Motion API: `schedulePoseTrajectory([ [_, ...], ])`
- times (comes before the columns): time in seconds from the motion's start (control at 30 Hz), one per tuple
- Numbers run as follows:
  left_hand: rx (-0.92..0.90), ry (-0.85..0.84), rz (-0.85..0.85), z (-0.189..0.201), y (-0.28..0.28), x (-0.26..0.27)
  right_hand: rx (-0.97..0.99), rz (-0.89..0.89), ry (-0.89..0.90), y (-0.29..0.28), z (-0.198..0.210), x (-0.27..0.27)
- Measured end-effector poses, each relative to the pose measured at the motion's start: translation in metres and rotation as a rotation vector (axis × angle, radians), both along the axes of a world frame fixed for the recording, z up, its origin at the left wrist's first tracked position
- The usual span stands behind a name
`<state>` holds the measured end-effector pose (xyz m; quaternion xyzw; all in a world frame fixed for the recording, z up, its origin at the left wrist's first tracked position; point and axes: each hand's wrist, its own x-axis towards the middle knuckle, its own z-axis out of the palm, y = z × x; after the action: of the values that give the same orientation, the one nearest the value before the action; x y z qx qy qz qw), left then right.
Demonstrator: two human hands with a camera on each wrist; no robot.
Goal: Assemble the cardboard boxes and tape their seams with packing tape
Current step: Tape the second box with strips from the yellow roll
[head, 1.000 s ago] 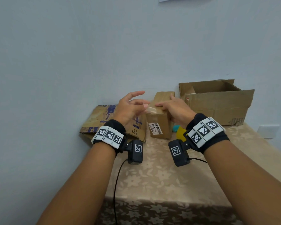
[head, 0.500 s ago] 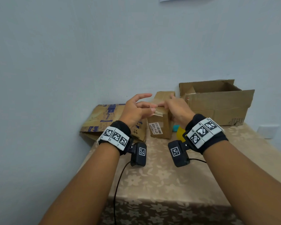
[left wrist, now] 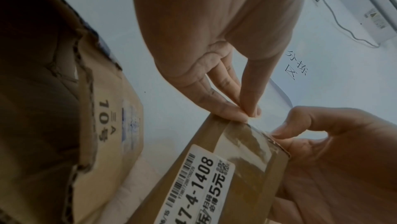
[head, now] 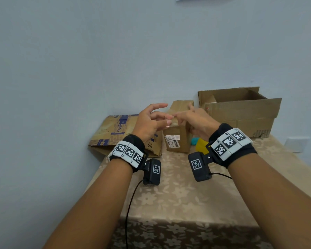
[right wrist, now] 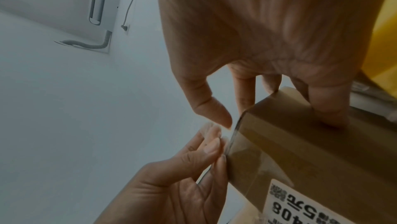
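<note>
Pressing the tape end over the small box's top edge

The small labelled box stands left of the open carton. Left hand pinches clear tape at its top edge; right hand clasps the box. Best rub outward, keeping it taut.

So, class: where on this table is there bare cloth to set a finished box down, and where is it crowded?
Bare tablecloth lies at the near edge, in front of the small labelled box. The back is crowded: flattened carton left, open box right, both hands at the small box.
</note>
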<state>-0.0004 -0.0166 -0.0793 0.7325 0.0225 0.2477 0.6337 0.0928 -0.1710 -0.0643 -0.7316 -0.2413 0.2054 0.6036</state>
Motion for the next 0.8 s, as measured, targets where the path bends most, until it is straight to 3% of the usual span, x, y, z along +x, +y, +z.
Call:
schedulePoseTrajectory([
  [0.8,0.092,-0.032,0.051,-0.003,0.002,0.006,0.058,0.03,0.031,0.001,-0.002,0.007],
])
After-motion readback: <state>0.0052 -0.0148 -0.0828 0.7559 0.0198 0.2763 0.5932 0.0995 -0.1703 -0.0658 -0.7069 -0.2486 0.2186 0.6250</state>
